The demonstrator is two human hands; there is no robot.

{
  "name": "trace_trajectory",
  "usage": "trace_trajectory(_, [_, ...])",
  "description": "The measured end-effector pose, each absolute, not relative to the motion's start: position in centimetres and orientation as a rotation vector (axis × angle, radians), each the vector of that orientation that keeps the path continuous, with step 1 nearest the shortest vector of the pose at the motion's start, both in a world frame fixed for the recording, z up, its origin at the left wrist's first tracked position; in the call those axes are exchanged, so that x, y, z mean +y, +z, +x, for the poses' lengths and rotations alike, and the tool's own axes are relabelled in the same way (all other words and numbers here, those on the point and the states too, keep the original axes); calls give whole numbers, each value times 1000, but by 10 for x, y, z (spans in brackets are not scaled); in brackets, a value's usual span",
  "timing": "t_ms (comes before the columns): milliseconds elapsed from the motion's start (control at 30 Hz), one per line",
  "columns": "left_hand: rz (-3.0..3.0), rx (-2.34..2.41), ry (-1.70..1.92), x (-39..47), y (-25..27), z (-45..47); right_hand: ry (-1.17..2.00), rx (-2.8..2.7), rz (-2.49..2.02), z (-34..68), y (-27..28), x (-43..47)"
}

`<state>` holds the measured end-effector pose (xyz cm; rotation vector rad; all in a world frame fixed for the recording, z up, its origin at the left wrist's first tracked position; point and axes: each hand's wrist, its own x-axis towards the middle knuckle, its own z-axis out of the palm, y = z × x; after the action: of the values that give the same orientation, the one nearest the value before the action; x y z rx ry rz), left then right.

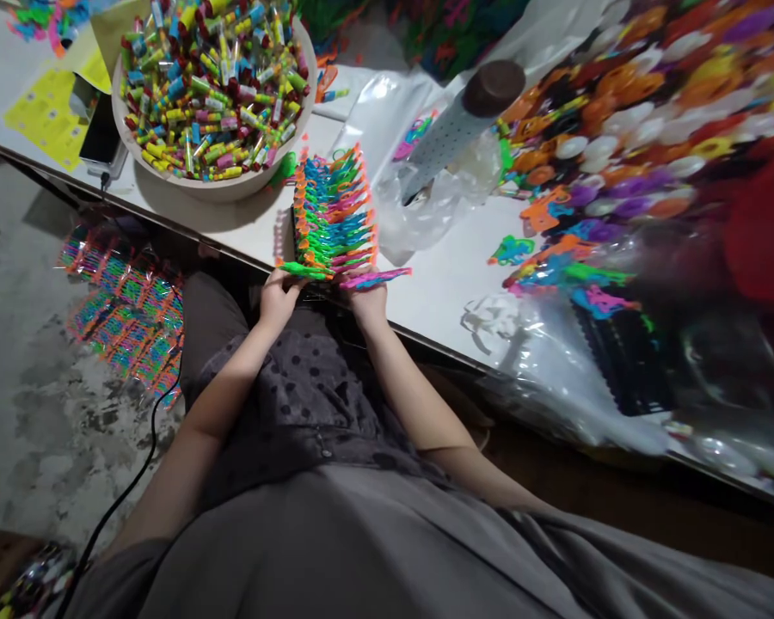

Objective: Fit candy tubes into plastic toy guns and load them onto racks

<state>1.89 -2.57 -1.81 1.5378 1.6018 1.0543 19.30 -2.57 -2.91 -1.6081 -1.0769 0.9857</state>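
At the table's front edge stands a rack (295, 225) filled with rows of bright plastic pieces (335, 206) in orange, green, blue and pink. My left hand (279, 298) is closed at its near left corner, pinching a flat green plastic piece (306, 270). My right hand (369, 301) is closed at the near right corner on a flat pink and purple plastic piece (377, 278). Both pieces lie across the near end of the row. The fingertips are partly hidden under them, and what the pieces depict is too small to tell.
A round white tub (212, 185) of small colourful tubes stands at the back left, beside a phone (103, 142) and yellow sheets (52, 116). A dotted cylinder (455, 129), plastic bags (555, 370) and a heap of coloured pieces (645, 112) lie right. Bagged pieces (129, 309) rest low left.
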Motion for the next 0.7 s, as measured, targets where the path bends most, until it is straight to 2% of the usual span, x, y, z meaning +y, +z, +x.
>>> trace_trajectory(333, [1880,1567,948,-21,-35,-3,732,-1194,-1722,189,-15,-31])
trace_trajectory(700, [1856,1634,872,-22,-34,8,660,-1413,-1825,177,-9,-30])
